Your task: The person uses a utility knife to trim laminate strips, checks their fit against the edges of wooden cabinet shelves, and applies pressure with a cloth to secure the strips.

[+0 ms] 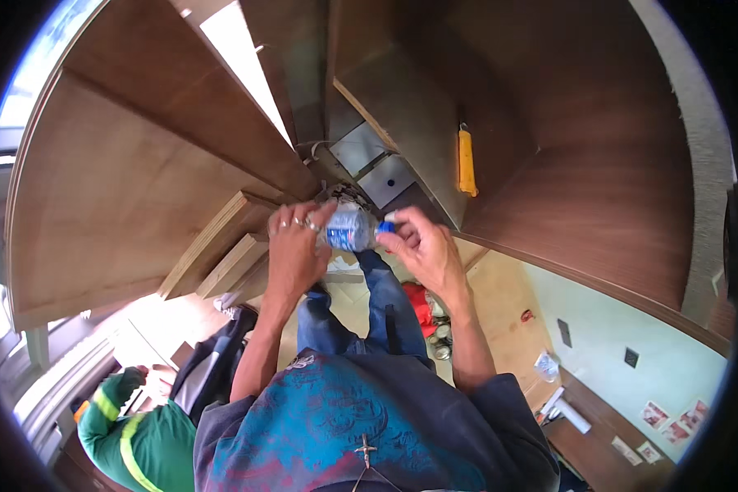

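A clear plastic bottle (349,230) with a blue label lies sideways between my hands, in front of my body. Rings show on the fingers of my left hand (302,234), which is wrapped round the bottle's base end. At the other end, my right hand (422,246) pinches the blue cap (385,227) between thumb and fingers. Whether the cap is still on the neck I cannot tell, as the fingers and some blur cover that spot.
A utility knife with a yellow handle (466,162) rests in the brown wooden cabinet (607,189) at right. Wooden panels (123,197) rise at left. Another person in a green sleeve (131,430) is at lower left. A red cloth item (419,307) lies near my legs.
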A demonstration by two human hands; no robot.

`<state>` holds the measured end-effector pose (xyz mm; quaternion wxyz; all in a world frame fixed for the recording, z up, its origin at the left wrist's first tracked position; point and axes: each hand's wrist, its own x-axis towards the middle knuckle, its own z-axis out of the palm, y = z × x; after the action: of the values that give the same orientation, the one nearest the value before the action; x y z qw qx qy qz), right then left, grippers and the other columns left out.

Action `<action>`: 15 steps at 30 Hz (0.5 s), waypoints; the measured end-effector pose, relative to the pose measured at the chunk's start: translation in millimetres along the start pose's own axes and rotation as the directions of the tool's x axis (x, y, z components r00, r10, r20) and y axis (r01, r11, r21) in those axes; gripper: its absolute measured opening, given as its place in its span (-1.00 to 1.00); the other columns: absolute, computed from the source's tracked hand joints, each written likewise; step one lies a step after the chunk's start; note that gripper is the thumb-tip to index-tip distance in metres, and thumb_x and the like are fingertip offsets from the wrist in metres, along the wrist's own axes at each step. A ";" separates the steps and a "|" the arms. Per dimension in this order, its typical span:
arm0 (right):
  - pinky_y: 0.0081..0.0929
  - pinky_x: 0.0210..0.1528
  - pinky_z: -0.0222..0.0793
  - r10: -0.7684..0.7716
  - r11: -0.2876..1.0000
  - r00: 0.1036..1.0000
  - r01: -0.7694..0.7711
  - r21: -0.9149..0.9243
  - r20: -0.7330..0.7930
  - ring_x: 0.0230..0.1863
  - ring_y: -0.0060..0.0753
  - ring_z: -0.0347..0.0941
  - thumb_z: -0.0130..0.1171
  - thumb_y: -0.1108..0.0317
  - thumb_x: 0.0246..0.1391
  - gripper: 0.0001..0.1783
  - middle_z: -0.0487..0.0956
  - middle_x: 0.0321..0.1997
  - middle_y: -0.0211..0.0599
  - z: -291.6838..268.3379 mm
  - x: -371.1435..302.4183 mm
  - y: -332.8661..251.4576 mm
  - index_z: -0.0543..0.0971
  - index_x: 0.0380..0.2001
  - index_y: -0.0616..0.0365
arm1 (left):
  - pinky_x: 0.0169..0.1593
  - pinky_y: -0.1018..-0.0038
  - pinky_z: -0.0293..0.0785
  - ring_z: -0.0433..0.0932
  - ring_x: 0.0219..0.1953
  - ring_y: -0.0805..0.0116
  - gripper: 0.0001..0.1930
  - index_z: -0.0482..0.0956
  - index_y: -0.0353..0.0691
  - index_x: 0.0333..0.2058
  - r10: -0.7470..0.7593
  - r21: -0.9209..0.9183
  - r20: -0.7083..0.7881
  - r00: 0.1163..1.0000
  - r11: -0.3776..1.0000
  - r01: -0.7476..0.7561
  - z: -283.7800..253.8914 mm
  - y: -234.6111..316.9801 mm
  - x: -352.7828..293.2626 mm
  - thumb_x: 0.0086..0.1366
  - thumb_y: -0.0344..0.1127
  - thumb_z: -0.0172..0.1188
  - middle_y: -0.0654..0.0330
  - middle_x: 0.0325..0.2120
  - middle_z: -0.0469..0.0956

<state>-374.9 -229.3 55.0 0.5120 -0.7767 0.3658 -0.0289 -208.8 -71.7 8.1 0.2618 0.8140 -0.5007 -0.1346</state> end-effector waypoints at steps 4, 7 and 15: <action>-0.34 -0.34 0.52 -0.009 0.998 0.997 0.005 0.059 0.079 -0.43 -0.26 0.62 0.32 0.23 0.14 -0.61 0.63 -0.42 -0.09 28.1 -26.9 22.0 0.48 -0.08 0.23 | 0.15 0.11 0.34 0.42 0.06 -0.03 -0.35 0.51 -0.04 0.08 -0.120 -0.096 0.063 0.991 0.987 0.126 16.0 0.5 -55.7 -0.12 -0.41 0.33 0.07 -0.05 0.50; -0.29 -0.30 0.52 -0.060 0.998 0.992 0.062 -0.018 0.109 -0.39 -0.20 0.61 0.30 0.28 0.15 -0.60 0.62 -0.37 -0.07 43.0 -36.7 16.9 0.45 -0.03 0.23 | 0.12 0.11 0.37 0.41 0.07 -0.02 -0.37 0.52 -0.07 0.06 -0.165 -0.113 0.048 0.985 0.979 0.169 23.8 -4.2 -76.3 -0.12 -0.40 0.32 0.10 -0.05 0.51; -0.17 -0.20 0.44 -0.373 0.877 0.889 0.431 -0.211 0.267 -0.24 0.02 0.51 0.24 0.40 0.15 -0.66 0.52 -0.21 -0.09 48.3 -23.5 -21.3 0.46 -0.02 0.17 | 0.04 0.09 0.44 0.50 0.00 -0.05 -0.42 0.48 -0.11 -0.05 -0.126 -0.218 0.152 0.980 0.963 0.158 18.3 -38.5 -78.2 -0.14 -0.29 0.41 0.05 -0.08 0.51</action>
<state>-360.3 -173.5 57.2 0.4234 -0.8954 0.1376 -0.0007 -225.1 6.1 -32.0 0.3088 0.8012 -0.4386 -0.2651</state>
